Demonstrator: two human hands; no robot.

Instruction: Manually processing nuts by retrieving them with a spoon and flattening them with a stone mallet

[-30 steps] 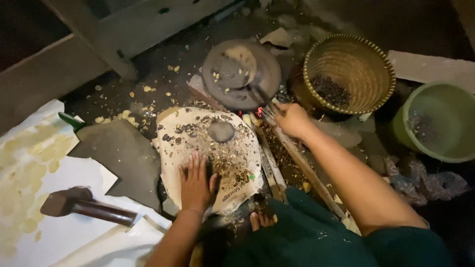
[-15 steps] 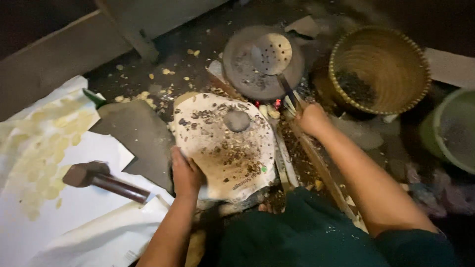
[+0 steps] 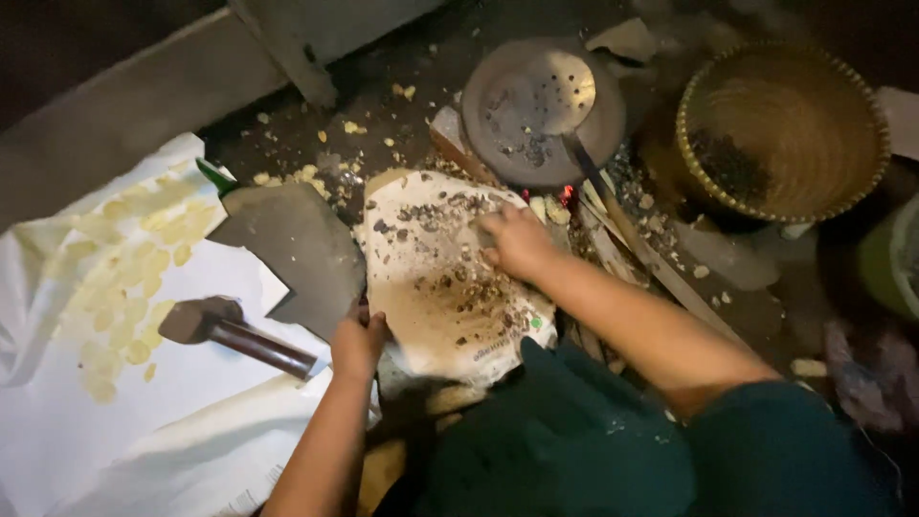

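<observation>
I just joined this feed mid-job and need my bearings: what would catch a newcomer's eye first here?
At centre, the right hand rests on a pale sack strewn with dark husks and kernels, while the left hand grips the sack's near-left edge. Just beyond, a round dark pan with a perforated ladle sits over glowing embers, and a woven basket stands at upper right. A hammer lies on a white sheet at left, beside flattened yellow pieces.

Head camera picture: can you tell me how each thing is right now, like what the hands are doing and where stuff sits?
Right hand: resting on the paper sack, over the small stone.
Left hand: gripping the sack's left edge.
Paper sack: spread flat, strewn with dark bits.
Hammer: lying untouched on white sheet.
Pan: over embers, perforated ladle resting inside.
Woven basket: upright, dark bits inside.
</observation>
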